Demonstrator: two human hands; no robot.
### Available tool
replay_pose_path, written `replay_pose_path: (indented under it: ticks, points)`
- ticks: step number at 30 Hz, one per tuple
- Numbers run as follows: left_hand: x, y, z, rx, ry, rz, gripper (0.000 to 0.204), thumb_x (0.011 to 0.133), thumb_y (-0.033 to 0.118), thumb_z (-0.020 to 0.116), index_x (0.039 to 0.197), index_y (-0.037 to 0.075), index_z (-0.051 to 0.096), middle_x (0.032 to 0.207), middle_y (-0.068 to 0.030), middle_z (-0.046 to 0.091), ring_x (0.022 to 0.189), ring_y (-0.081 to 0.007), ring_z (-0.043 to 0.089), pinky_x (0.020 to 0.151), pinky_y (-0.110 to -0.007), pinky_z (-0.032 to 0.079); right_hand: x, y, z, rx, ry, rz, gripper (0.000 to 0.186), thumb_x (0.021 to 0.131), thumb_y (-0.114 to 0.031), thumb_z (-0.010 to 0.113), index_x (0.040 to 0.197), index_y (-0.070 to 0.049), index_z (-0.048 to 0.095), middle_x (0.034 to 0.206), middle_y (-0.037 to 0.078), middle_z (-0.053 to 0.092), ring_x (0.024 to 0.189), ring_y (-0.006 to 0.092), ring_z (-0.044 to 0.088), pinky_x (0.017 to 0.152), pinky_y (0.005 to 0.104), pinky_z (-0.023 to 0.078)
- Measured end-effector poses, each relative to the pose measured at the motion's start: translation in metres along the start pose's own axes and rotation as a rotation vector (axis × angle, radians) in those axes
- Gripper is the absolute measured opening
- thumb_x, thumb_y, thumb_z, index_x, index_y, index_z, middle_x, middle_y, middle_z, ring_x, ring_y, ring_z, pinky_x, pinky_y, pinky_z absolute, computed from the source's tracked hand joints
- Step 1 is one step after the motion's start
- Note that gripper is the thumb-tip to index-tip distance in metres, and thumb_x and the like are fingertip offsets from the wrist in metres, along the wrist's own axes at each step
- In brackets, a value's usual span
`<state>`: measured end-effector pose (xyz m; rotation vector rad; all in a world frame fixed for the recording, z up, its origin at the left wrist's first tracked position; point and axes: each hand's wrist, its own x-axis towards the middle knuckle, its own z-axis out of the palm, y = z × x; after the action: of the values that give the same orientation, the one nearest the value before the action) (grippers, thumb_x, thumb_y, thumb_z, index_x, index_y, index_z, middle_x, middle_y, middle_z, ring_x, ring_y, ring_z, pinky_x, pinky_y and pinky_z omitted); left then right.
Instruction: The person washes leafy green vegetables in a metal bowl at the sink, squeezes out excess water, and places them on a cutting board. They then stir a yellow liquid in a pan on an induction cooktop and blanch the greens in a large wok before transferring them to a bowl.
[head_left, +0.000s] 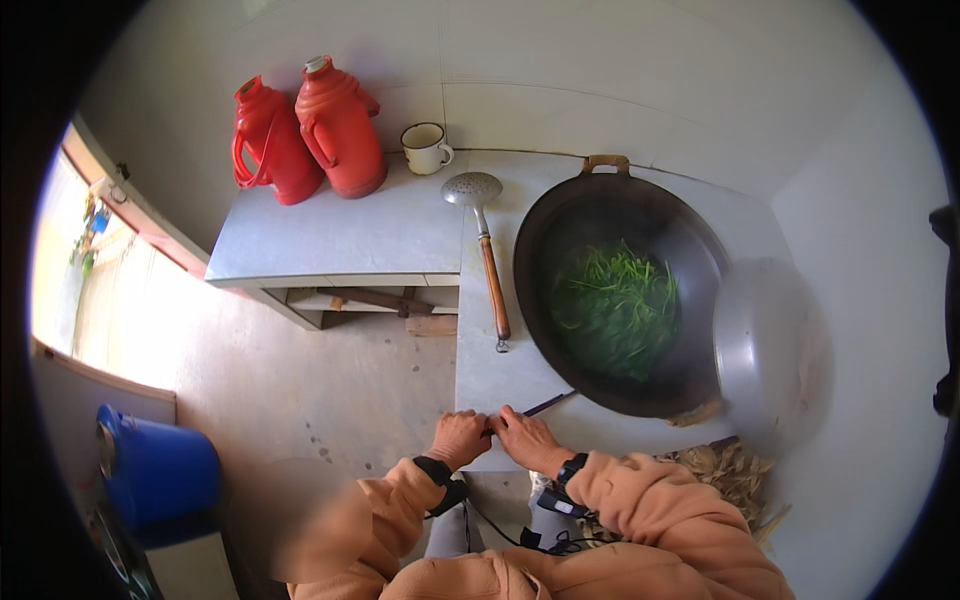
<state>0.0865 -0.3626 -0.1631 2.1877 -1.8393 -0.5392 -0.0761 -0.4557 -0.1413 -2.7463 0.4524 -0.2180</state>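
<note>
Near the front edge of the counter, my left hand [461,438] and my right hand [527,440] are close together, both closed around dark chopsticks [549,403]. The thin tips point to the right, toward the wok, and my fingers hide the rest. Ahead and to the right is a large black wok [535,270] with leafy greens [622,300] in steaming liquid. A perforated metal skimmer [490,270] with a wooden handle lies on the counter, left of the wok.
A metal lid [745,345] leans by the wok's right side. Two red thermos flasks [340,130] and an enamel mug [426,150] stand at the back of the counter [340,235]. Dry husks [735,475] lie at lower right, a blue bucket [165,465] at lower left.
</note>
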Motion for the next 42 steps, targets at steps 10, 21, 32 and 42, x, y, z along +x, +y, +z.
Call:
replay_pose_path:
  ticks: [10,21,32,42]
  points:
    - [0.034,-0.039,-0.135,-0.553,0.286,-0.04,0.046,0.08,0.026,0.074,0.119,0.005,0.06,0.095,-0.0124,0.069,0.086,-0.0245,0.067,0.079,-0.035,0.053,0.02,-0.003,-0.09,0.024,0.233,0.11,0.007,0.083,-0.011,0.059,0.079,-0.005,0.059,0.086,0.011,0.053,0.067,0.0255,0.059,0.058,0.0371,0.049]
    - [0.256,-0.001,-0.091,-0.309,0.227,-0.409,0.066,0.077,0.036,0.073,0.126,-0.001,0.049,0.099,-0.0155,0.067,0.09,-0.0311,0.066,0.08,-0.039,0.052,-0.026,0.222,-0.196,0.279,0.511,0.398,0.007,0.085,-0.009,0.062,0.09,-0.007,0.066,0.08,0.006,0.06,0.067,0.02,0.059,0.062,0.0298,0.048]
    - [0.336,-0.004,-0.058,-0.298,0.238,-0.562,0.051,0.072,0.02,0.068,0.116,0.004,0.048,0.086,-0.0126,0.066,0.081,-0.0301,0.065,0.075,-0.041,0.051,0.05,0.372,-0.106,0.131,0.102,0.16,0.023,0.067,-0.003,0.067,0.085,-0.009,0.054,0.085,0.009,0.054,0.077,0.0301,0.061,0.063,0.0401,0.05]
    - [0.282,-0.06,-0.119,-0.874,0.374,-0.588,0.019,0.087,0.008,0.061,0.098,0.009,0.045,0.064,0.0018,0.044,0.045,-0.0069,0.043,0.037,-0.024,0.036,0.023,0.385,-0.169,0.201,0.734,0.607,0.008,0.087,-0.005,0.063,0.094,-0.007,0.063,0.078,0.006,0.06,0.066,0.0165,0.058,0.059,0.0285,0.047]
